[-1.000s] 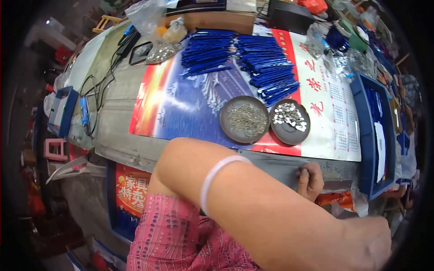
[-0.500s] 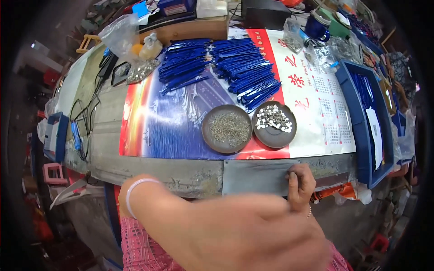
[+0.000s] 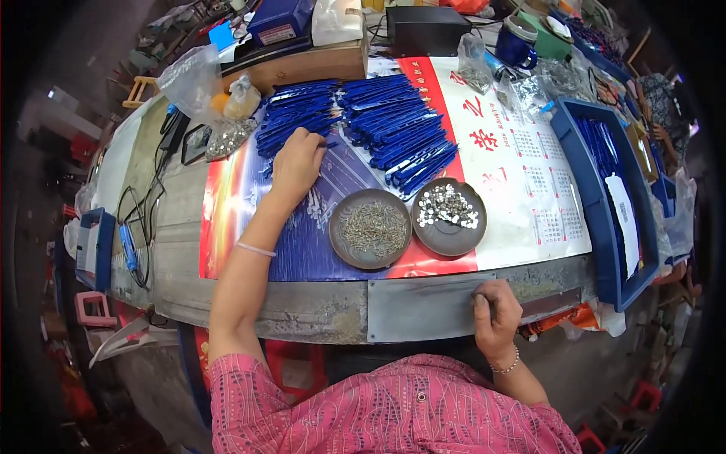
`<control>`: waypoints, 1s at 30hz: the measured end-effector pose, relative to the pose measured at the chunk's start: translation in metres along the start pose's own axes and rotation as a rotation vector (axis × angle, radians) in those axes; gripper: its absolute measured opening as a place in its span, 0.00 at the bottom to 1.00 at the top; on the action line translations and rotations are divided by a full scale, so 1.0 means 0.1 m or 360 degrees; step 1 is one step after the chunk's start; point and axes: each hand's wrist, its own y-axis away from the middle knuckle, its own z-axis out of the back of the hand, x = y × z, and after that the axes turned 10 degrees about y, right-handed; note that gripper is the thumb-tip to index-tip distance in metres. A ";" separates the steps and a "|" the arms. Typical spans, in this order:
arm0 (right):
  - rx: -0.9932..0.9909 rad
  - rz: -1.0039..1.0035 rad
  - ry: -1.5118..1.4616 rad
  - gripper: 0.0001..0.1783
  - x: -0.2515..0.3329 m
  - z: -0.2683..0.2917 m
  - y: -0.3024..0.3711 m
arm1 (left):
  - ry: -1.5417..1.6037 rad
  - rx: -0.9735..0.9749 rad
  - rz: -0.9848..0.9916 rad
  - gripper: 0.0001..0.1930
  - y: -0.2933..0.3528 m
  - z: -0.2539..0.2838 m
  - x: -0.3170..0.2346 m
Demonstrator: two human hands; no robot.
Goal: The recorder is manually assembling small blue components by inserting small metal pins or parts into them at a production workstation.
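My left hand (image 3: 298, 165) reaches across the table to the near edge of the left pile of slim blue strips (image 3: 297, 106). Its fingers are curled against the strips, and whatever the fingertips hold is hidden. To the right lies a second pile of blue strips (image 3: 399, 125). My right hand (image 3: 496, 312) rests by the front edge of the grey plate (image 3: 423, 306), fingers bent and thumb pressed against them; I cannot make out anything in it. Between the hands sit a dark dish of small metal pins (image 3: 372, 229) and a dish of small shiny round pieces (image 3: 450, 214).
A printed calendar sheet (image 3: 556, 181) lies beneath the dishes and piles. On the right stands a blue bin (image 3: 614, 284) with more blue strips. Plastic bags (image 3: 231, 138), a blue mug (image 3: 516, 44) and a black box (image 3: 427, 30) line the back. A cable (image 3: 147, 181) runs along the left.
My left hand has swung from close in front of my body out to the left pile of blue strips. My right hand stays at the grey plate.
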 end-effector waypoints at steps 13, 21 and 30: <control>0.0001 0.0054 0.0062 0.02 0.03 0.01 -0.01 | -0.0007 -0.0241 -0.0161 0.04 0.22 0.30 -0.22; 0.0184 0.0036 0.0079 0.04 0.07 0.04 -0.05 | 0.1082 -0.0337 0.0443 0.03 0.95 0.88 -0.99; 0.0697 0.0583 0.0424 0.12 0.47 -0.26 -0.98 | 0.1520 -0.0070 0.0801 0.09 2.00 0.90 -1.59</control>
